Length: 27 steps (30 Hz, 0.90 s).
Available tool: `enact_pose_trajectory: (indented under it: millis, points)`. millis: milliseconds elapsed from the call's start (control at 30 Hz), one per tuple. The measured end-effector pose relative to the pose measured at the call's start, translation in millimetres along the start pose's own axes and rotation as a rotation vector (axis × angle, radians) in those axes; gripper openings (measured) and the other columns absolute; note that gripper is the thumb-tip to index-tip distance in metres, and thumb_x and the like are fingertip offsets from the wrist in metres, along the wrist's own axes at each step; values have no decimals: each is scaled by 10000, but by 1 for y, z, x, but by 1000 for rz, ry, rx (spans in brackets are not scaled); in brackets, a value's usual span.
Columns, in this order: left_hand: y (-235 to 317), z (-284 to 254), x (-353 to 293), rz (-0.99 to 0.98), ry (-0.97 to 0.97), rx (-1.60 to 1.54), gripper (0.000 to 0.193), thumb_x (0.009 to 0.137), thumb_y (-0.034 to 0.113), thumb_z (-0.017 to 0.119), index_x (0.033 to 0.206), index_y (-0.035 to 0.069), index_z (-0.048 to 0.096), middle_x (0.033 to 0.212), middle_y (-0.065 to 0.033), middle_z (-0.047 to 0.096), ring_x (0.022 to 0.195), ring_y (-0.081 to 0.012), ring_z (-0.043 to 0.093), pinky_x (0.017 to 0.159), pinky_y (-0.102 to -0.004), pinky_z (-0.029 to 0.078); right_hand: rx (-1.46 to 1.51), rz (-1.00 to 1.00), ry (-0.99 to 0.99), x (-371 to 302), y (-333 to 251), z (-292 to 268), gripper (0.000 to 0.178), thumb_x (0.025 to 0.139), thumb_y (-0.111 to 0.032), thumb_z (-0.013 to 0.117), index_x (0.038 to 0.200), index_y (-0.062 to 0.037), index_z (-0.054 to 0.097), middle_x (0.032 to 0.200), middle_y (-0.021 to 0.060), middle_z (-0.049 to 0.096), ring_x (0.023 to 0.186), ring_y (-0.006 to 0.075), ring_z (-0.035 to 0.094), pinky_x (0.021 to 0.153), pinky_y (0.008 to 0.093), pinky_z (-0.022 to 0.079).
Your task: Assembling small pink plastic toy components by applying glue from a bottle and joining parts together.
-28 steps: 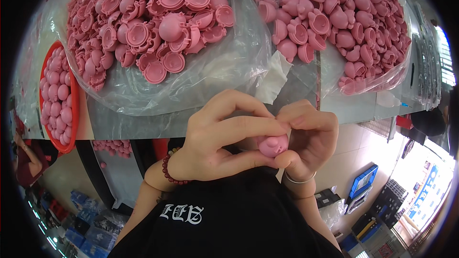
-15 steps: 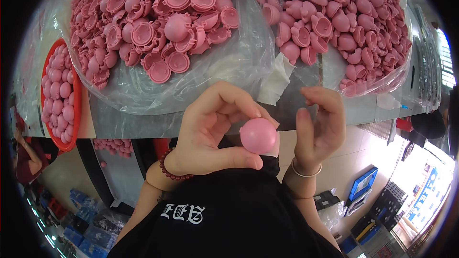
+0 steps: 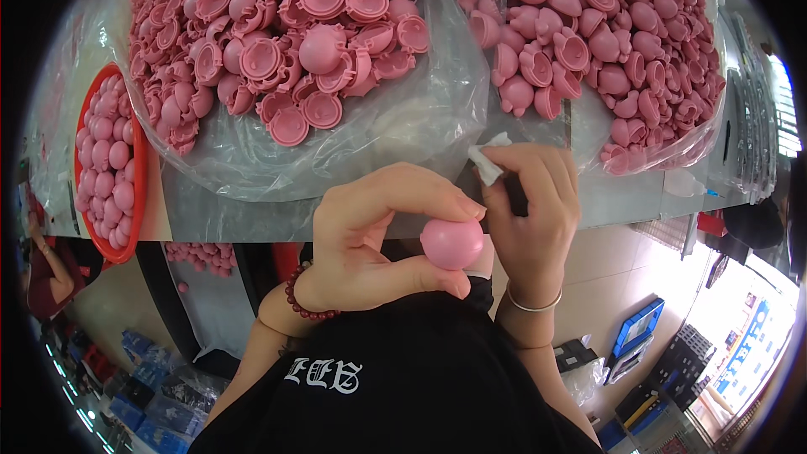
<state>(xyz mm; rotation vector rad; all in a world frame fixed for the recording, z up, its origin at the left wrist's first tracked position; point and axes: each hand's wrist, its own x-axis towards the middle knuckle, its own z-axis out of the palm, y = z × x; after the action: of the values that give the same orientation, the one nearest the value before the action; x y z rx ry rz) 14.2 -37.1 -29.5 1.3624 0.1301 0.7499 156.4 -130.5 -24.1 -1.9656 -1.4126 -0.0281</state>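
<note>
Beside the pink ball (image 3: 451,243), the right hand (image 3: 532,210) now grips a white scrap (image 3: 487,163).

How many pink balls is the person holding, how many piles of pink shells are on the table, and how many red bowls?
Pink ball in the left hand: 1
Piles of pink half shells, one left, one right: 2
Red bowl of pink balls: 1
Total: 4

Toy workshop: heaped pink shells (image 3: 336,25).
</note>
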Motion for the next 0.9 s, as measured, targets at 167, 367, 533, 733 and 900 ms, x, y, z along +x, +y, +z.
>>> enact_pose_trajectory:
  millis: [167, 367, 533, 733, 900]
  points:
    - [3, 0, -2, 0, 32, 148, 505, 537, 180, 810, 929, 9, 541, 869, -128, 597, 819, -218, 566, 776, -341, 444, 331, 157, 297, -5, -7, -17, 210, 602, 98, 597, 771, -25, 582, 742, 90, 528, 670, 203, 495, 601, 272, 409]
    - [2, 4, -3, 50, 127, 345, 377, 575, 136, 773, 888, 7, 607, 839, -83, 625, 733, -209, 595, 674, -280, 460, 352, -264, 149, -8, -27, -13, 271, 526, 23, 665, 789, -35, 646, 796, 51, 549, 675, 169, 528, 553, 252, 450]
    - [7, 4, -1, 85, 81, 494, 339, 594, 126, 754, 881, 14, 616, 808, -85, 621, 714, -224, 598, 660, -288, 462, 284, -292, 96, -6, -35, -17, 189, 532, -81, 668, 720, -76, 653, 752, 43, 520, 696, 196, 536, 558, 256, 438]
    - [3, 7, -5, 77, 164, 283, 394, 563, 128, 782, 894, 6, 607, 850, -94, 629, 760, -216, 605, 680, -287, 464, 361, -181, 90, -8, -26, -24, 155, 542, -30, 629, 697, -29, 639, 740, 68, 547, 632, 203, 538, 558, 265, 433]
    - [2, 5, -4, 75, 72, 97, 478, 557, 145, 797, 945, 1, 558, 886, -124, 616, 825, -214, 584, 735, -304, 457, 363, -120, 106, -10, -15, -21, 255, 537, 67, 619, 782, -4, 642, 744, 81, 563, 615, 194, 546, 522, 257, 448]
